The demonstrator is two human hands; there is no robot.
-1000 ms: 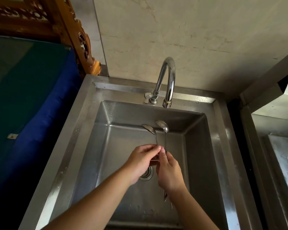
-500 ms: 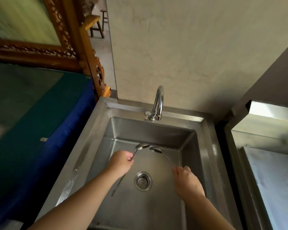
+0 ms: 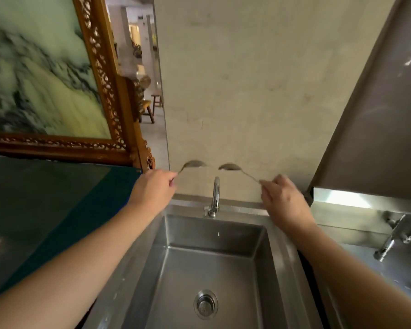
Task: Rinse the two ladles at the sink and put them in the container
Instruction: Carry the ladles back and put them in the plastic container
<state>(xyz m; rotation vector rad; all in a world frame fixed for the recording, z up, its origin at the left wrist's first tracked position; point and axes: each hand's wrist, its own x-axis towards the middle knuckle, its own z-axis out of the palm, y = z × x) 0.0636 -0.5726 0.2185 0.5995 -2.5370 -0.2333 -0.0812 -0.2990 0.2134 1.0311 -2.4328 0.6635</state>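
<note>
Fingers of the left hand (image 3: 152,193) are curled together, pinching the thin handle of the left ladle (image 3: 193,164) near its lower end. Fingers of the right hand (image 3: 282,200) are likewise curled shut on the handle of the right ladle (image 3: 230,166), with the handle emerging at the fingertips. Exact finger placement on either handle is blurred; cannot tell which fingers make contact.

Both ladles are held up in the air in front of the beige wall (image 3: 259,91), above the faucet (image 3: 215,195). Bowls point toward each other, close but apart, one on each side of the faucet line. Handles slope down and outward to the hands.

Both bare forearms reach forward over the sink (image 3: 259,245), a steel basin with a round drain (image 3: 205,304) near its front. No water stream is visible at the spout.

Left of the sink: a dark blue-green surface (image 3: 57,210) and, behind it, a carved wooden frame (image 3: 100,67) around a marbled green panel. Right of the sink: a second steel unit (image 3: 342,212) with another tap (image 3: 393,236).
</note>
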